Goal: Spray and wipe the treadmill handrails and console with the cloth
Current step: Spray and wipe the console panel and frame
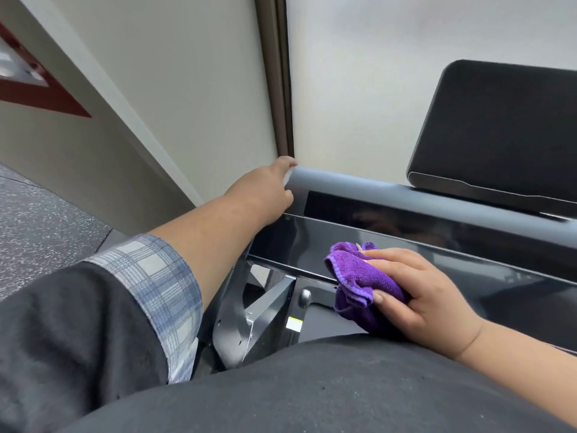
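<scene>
The treadmill's grey handrail bar (374,190) runs across the middle of the view above the glossy black console panel (312,239). A dark screen (499,129) stands tilted at the upper right. My left hand (268,189) grips the left end of the handrail, thumb under and fingers over it. My right hand (415,289) holds a bunched purple cloth (359,282) pressed against the console's lower edge. No spray bottle is in view.
A cream wall with a brown vertical trim strip (278,73) stands right behind the treadmill. Speckled grey gym flooring (40,220) lies to the left. The treadmill's grey upright and frame brackets (240,314) sit below the console. My dark clothing fills the bottom of the view.
</scene>
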`<state>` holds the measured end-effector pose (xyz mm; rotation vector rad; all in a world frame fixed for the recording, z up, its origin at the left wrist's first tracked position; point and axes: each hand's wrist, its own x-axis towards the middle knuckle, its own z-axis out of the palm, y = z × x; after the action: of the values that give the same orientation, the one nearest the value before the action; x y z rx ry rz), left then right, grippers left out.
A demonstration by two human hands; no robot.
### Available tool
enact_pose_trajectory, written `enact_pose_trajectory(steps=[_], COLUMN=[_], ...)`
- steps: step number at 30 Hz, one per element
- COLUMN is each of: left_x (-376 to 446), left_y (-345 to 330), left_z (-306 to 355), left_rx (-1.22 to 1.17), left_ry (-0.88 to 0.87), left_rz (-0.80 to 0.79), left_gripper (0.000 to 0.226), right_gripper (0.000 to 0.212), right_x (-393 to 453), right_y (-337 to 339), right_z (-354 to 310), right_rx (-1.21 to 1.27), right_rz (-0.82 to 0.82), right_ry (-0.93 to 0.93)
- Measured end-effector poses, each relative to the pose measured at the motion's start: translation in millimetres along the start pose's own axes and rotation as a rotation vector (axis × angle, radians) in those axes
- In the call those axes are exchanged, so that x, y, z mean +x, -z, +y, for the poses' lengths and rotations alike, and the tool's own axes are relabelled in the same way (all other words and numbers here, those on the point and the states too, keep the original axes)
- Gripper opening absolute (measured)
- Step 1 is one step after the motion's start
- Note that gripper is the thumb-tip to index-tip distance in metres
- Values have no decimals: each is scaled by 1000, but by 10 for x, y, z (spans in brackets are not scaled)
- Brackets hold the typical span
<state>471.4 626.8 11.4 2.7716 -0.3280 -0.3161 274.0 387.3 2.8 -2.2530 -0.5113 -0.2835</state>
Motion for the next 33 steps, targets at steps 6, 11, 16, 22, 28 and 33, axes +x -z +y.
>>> enact_pose_trajectory(steps=[6, 11, 16, 22, 28, 33], left_x=[-21, -416, -1269, -1731, -1833, -1918], left_y=[-65, -45, 33, -102, -119, -163], left_z=[171, -11, -359, -631, -684, -645], left_rx=[-36, -82, -41, 27, -9, -80], left_ry=[-11, 105, 250, 415, 404, 406], left_rz=[27, 64, 92, 54, 129, 126], left_gripper=[44, 53, 50, 39, 49, 52], right_gripper=[43, 42, 41, 38, 39, 31], right_x=[64, 126, 232, 541, 1060, 1663], right_y=[-111, -205, -312, -485, -431, -197], right_z=[-20, -43, -57, -187, -144, 88], right_rx=[16, 49, 64, 115, 85, -55], right_rz=[-39, -82, -112, -159, 49, 243], right_ry=[55, 92, 28, -21, -177, -225])
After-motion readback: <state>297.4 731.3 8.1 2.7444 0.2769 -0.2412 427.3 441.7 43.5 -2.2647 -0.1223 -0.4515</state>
